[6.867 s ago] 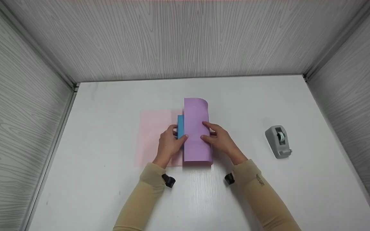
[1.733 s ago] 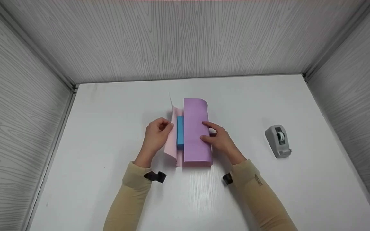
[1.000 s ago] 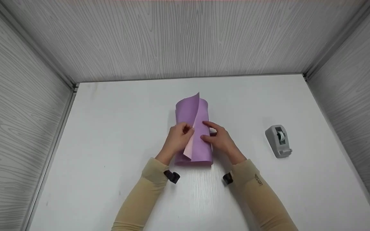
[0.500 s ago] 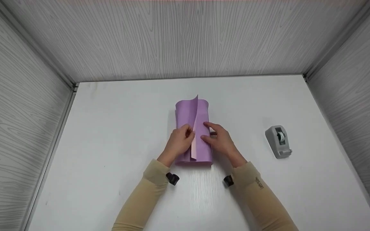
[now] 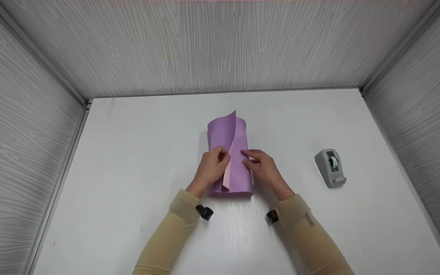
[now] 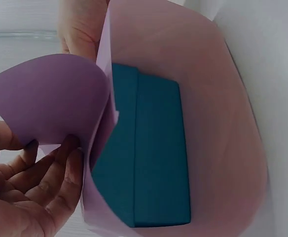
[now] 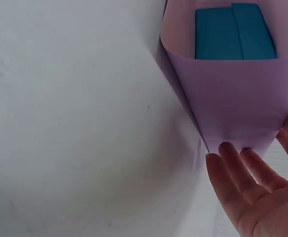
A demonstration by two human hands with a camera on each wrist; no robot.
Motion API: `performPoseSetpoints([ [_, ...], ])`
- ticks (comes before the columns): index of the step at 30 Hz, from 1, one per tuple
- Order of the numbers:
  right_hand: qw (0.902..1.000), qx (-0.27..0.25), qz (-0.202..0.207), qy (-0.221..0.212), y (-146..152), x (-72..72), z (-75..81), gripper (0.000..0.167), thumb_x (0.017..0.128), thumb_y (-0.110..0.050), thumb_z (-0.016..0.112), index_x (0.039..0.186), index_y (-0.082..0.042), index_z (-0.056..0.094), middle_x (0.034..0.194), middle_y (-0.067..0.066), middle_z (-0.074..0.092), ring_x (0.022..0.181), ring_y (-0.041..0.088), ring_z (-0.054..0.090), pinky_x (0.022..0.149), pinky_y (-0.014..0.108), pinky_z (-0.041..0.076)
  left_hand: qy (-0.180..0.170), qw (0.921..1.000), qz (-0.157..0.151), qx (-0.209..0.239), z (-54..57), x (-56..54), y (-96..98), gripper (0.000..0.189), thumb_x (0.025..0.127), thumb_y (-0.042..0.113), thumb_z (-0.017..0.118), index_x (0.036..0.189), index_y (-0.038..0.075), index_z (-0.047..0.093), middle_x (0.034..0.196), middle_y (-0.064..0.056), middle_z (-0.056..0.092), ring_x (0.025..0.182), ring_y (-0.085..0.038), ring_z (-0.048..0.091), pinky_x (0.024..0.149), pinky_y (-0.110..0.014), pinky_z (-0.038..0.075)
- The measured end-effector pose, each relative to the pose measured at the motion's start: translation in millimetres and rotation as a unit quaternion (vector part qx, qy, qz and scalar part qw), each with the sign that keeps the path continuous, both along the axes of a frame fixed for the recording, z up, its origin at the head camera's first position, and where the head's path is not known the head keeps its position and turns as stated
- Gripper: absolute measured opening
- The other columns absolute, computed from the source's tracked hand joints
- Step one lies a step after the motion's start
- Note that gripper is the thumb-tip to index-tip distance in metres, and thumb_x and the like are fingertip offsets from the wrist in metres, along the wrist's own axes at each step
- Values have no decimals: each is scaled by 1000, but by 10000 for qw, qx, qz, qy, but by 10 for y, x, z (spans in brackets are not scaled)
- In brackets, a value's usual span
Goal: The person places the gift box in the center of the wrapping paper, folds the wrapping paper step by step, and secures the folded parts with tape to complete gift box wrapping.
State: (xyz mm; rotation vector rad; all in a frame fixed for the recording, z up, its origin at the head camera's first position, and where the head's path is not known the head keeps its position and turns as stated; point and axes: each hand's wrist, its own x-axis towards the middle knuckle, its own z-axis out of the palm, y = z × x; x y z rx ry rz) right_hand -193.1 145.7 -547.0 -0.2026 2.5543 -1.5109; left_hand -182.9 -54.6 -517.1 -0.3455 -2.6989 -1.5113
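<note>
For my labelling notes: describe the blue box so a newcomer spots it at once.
On the white table, find the curved paper, purple outside and pink inside, that the left hand pinches. In the left wrist view, its open end shows the blue box inside. Flat blue faces distinguish it from the curved paper.

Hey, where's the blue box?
In the left wrist view, the blue box is inside the curled purple paper, right of the left hand.
</note>
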Motion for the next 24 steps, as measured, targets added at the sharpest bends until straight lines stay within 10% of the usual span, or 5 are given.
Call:
performPoseSetpoints([
  [24, 9987, -245, -404, -193, -62, 50, -28, 37, 96, -18, 66, 133, -17, 64, 133, 7, 54, 93, 23, 65, 69, 33, 57, -127, 9999, 12, -43, 51, -24, 2, 12, 96, 15, 58, 93, 5, 64, 88, -6, 68, 80, -18, 62, 74, -35, 52],
])
